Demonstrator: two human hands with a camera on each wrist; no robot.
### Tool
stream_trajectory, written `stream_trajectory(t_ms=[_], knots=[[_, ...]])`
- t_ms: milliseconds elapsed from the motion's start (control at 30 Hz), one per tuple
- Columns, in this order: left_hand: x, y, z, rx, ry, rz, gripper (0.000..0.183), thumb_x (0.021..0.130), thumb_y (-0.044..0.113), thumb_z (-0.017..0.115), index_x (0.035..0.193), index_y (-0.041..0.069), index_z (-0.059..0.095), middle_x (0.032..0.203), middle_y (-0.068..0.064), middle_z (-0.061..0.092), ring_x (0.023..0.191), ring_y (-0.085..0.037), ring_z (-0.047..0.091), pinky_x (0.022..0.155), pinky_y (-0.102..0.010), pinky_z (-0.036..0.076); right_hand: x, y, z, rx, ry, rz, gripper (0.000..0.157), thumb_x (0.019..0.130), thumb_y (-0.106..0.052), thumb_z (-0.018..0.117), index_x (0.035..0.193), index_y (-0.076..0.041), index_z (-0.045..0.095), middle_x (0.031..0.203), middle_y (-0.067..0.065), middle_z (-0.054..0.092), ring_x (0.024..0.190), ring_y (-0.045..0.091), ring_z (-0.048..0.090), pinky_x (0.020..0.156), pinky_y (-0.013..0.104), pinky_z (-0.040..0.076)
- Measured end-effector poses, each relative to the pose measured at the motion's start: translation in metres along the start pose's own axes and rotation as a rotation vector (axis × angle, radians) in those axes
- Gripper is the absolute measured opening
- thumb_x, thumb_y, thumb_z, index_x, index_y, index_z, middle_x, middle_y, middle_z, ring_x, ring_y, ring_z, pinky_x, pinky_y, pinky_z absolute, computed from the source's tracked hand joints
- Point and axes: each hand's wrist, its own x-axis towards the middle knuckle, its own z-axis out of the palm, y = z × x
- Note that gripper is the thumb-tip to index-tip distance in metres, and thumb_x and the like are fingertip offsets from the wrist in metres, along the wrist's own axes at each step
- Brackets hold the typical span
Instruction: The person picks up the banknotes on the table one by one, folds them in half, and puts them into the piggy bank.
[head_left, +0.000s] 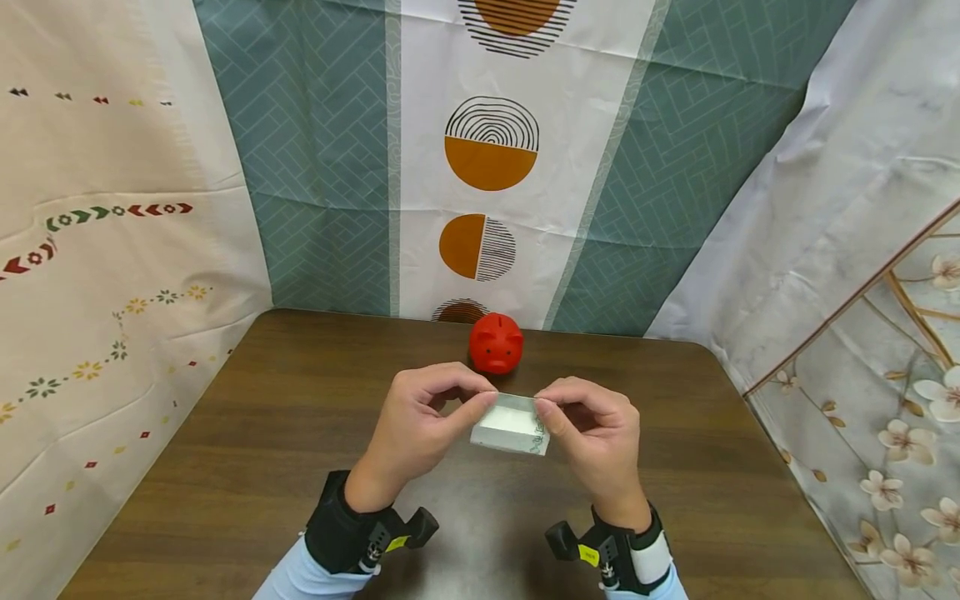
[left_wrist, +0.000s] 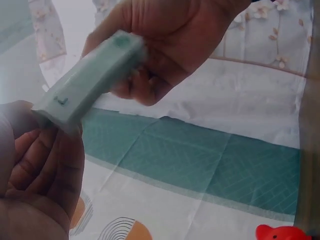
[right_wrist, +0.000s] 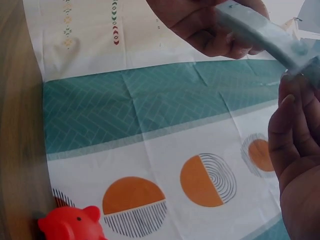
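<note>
A small folded strip of pale green paper [head_left: 510, 427] with darker green marks is held up in front of me over the table. My left hand [head_left: 423, 421] pinches its left end between thumb and forefinger. At the other end, my right hand [head_left: 596, 429] pinches it the same way. In the left wrist view the paper [left_wrist: 90, 80] looks narrow and slightly blurred, a fold running along its length. Just beyond the hands, a red piggy bank [head_left: 496, 343] stands on the table, its slot on top and its snout toward me.
The brown wooden table [head_left: 300, 400] reaches back to a hanging cloth [head_left: 322, 167] in green and white with orange circles. Patterned cloth [head_left: 112, 333] hangs on the left, and a white floral one [head_left: 862, 400] on the right. Each wrist wears a black strap with a camera.
</note>
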Motion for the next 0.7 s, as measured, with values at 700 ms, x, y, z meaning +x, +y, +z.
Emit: stream_trajectory(t_ms=[700], knots=[[0.0002,0.0010,0.0040,-0.037,-0.033,0.082,0.017,0.074,-0.017,0.065,0.083,-0.003,0.066,0.076,-0.008,0.063,0.065,-0.017,0.057,0.054,-0.033,0.052,0.0047,-0.0049,0.0031,0.028,-0.071,-0.022,0.004,0.085,0.000,0.067,0.088,0.003,0.067,0.077,0.015,0.062,0.063,0.021,0.054,0.049,0.024,0.047]])
